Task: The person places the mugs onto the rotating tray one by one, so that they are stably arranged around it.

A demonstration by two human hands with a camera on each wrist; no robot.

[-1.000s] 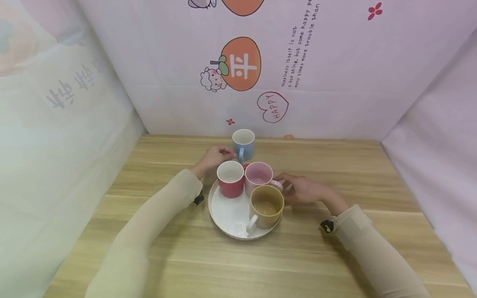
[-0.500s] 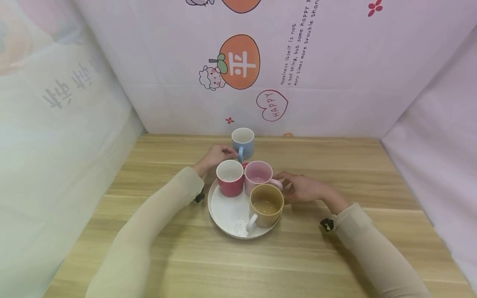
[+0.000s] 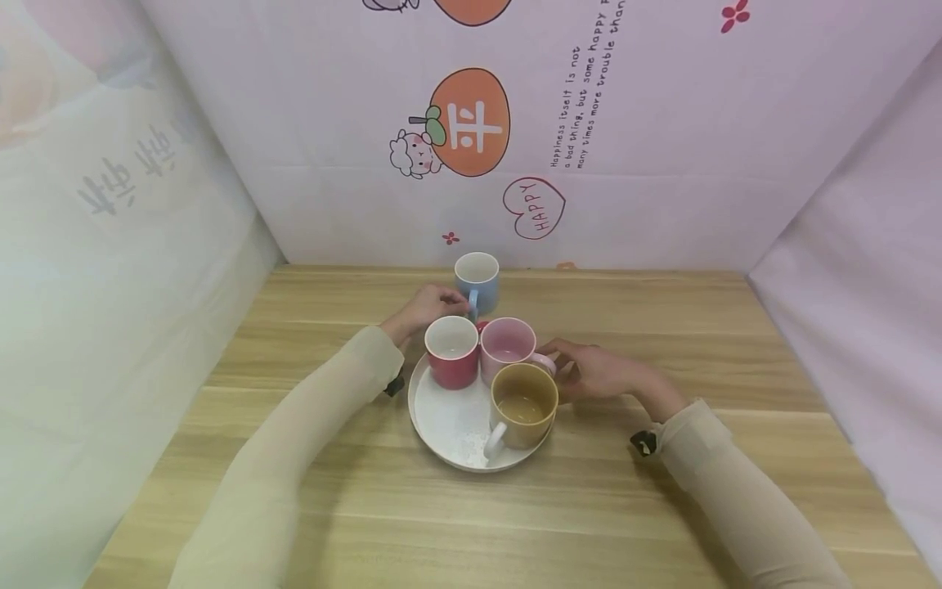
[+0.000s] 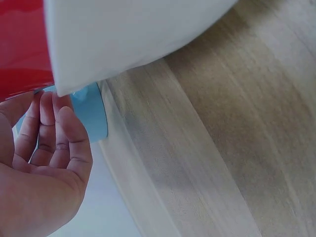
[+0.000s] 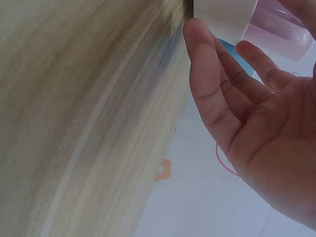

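Observation:
A round white tray (image 3: 449,429) bears a red mug (image 3: 452,372), a pink mug (image 3: 508,337) and a mustard-yellow mug (image 3: 525,401). Behind it stands a light blue mug (image 3: 486,288), its handle pointing at the camera. My left hand (image 3: 427,309) is at that handle; thumb and fingertips come together there, partly hidden in the left wrist view by the red mug and the tray. My right hand (image 3: 599,372) reaches in from the right beside the pink mug's handle. Its fingers (image 5: 210,84) are loosely bent, with a gap to the thumb.
Everything stands on a wood-grain table (image 3: 662,507). A white printed cloth (image 3: 648,221) hangs close behind the blue mug. More cloth (image 3: 868,245) hangs at the right, and pale cloth closes off the left side.
My left fingers have moved slightly right, closer to the blue mug's handle. The right hand and the mugs on the tray stay put; the view shifts a little.

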